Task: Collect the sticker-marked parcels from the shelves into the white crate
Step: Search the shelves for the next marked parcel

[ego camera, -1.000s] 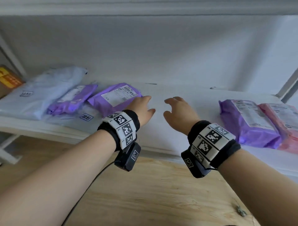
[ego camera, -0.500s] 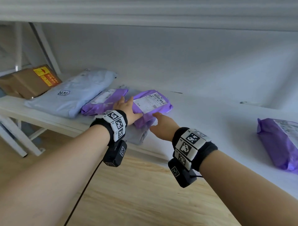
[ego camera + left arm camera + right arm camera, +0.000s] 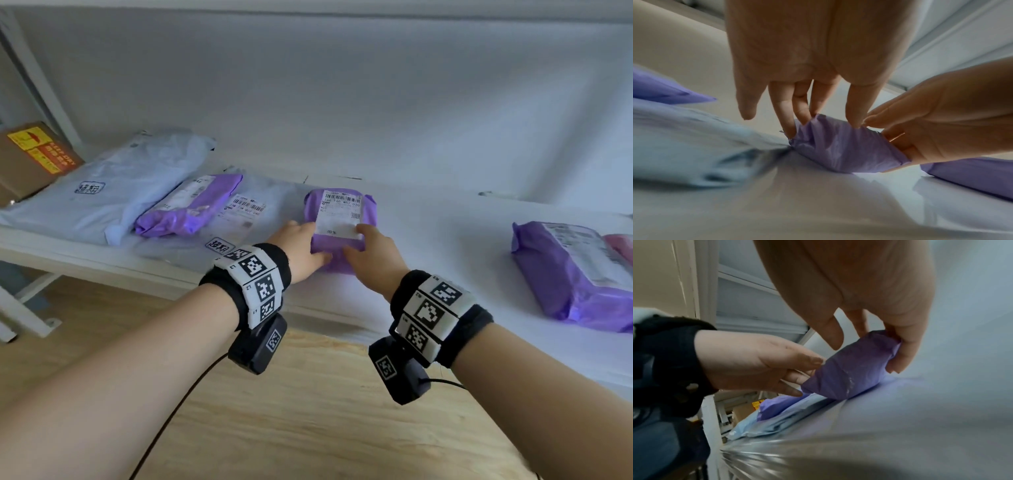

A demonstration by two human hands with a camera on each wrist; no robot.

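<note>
Early yet: small purple parcel (image 3: 340,224) gripped by both hands' fingers (image 3: 789,120) near shelf (image 3: 428,246) front edge, crate unseen, other parcels left.

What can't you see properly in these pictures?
- The white crate: in none of the three views.
- A marking sticker on the small purple parcel that the left hand and right hand hold: the head view shows only its shipping label, print too small to read.
- The pink parcel: cut off by the right edge of the head view.
- The near shelf: smeared by blur in the right wrist view.
</note>
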